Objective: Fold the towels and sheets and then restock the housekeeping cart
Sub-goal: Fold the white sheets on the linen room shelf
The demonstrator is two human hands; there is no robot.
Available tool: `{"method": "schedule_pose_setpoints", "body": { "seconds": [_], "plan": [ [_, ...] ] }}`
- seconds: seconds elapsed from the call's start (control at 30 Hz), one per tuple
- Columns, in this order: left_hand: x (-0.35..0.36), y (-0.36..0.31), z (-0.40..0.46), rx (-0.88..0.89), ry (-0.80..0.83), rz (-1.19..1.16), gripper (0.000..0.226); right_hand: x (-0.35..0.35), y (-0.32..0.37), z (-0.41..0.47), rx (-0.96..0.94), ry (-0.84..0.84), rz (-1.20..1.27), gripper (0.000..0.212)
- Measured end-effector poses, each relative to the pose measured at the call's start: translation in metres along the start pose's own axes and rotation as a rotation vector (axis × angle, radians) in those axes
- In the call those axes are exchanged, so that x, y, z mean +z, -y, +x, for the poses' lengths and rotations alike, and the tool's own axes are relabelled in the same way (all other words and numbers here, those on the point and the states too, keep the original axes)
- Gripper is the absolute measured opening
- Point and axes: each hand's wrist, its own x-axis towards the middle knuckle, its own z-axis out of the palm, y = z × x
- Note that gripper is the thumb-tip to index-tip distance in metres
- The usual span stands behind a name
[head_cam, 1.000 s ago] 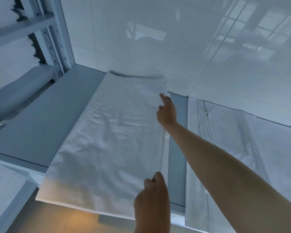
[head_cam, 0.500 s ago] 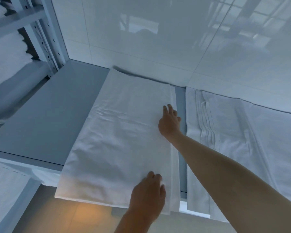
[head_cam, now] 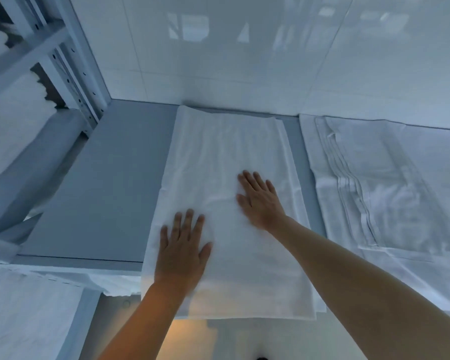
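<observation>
Head view, our left hand (head_cam: 181, 252) and right hand (head_cam: 260, 201) both flat, fingers straight, pressing the folded white sheet (head_cam: 229, 157), no writing readable

A white folded sheet (head_cam: 226, 203) is lying flat on the grey counter (head_cam: 102, 190), its near edge overhanging the front.

1. This looks like a hotel-style linen room, a back-of-house laundry store
2. Glossy white wall tiles (head_cam: 244, 61) run behind a plain grey work table (head_cam: 102, 183)
3. On the left stands a metal rack (head_cam: 70, 63) with punched uprights, white linen stacked on its shelves
4. White folded sheets (head_cam: 226, 162) and a pleated white piece (head_cam: 369, 183) lie flat on the table
</observation>
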Motion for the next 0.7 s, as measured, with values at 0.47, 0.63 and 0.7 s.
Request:
{"method": "schedule_pose_setpoints", "body": {
  "seconds": [0.47,0.63,0.7],
  "plan": [
    [-0.035,0.042,-0.008,0.229,-0.049,0.083,0.06,0.018,0.05,-0.089,0.069,-0.026,0.011,0.066],
    [-0.036,0.053,0.078,0.292,0.001,0.167,0.07,0.006,0.036,-0.076,0.044,-0.11,-0.015,0.069],
    [-0.025,0.058,0.084,0.306,-0.033,0.135,0.071,0.002,0.018,-0.065,0.066,-0.122,-0.025,0.069]
  ]
}}
